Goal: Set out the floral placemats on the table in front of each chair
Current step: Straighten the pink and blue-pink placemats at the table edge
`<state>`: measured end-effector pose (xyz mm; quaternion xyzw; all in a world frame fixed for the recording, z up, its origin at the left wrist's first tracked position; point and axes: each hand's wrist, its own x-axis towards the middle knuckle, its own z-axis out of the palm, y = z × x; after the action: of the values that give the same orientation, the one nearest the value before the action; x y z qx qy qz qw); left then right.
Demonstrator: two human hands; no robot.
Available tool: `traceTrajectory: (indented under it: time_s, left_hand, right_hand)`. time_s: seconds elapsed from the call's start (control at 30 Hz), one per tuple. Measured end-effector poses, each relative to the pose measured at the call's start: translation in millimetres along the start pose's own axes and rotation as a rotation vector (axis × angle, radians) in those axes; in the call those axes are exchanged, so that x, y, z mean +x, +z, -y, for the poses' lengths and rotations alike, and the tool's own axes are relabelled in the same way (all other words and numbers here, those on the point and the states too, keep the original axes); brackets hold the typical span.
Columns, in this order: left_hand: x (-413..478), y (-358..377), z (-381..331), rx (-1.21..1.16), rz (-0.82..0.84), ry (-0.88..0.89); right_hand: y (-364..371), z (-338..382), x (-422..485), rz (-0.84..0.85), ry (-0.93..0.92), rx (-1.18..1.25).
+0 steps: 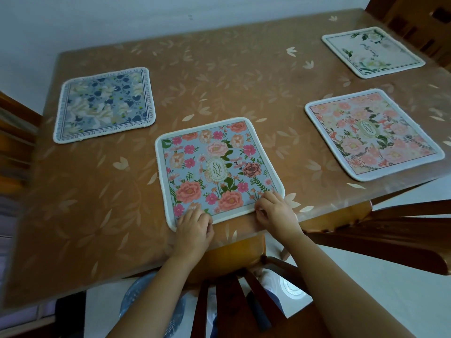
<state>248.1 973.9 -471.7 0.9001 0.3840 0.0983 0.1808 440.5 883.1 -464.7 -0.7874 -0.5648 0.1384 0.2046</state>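
Head view only: brown leaf-patterned worktop [102,215] with four floral placemats lying flat. Nearest mat, the blue-and-pink placemat [217,167], sits at the near edge, in front of a wooden chair [234,269] whose back slats show below the worktop edge. Left hand [194,228] rests on its near-left corner, fingers curled down onto the border; right hand [275,211] on its near-right corner, fingers bent, pinching or pressing the edge, cannot tell which. Both corners are covered by the hands, so grip underneath is hidden. Navy-and-cream placemat [105,104] lies at far left, border lettering partly readable, near-left part blurred. Pink rose placemat [373,134] lies at right near the worktop edge, centre label too soft to read. White-and-green placemat [372,51] lies at far right, script illegible. Chairs at left [14,132], top right [419,23] and lower right [390,240] are cut off by the frame. Left side of the frame smeared by motion blur.
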Motion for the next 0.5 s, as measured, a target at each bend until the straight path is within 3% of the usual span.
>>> traceTrajectory:
  time_s: [0.5]
  left_hand:
    - [-5.4,-3.8,4.8,-0.008,0.014,-0.03]
  right_hand:
    - [4.8,6.9,0.2,-0.012,0.025,0.045]
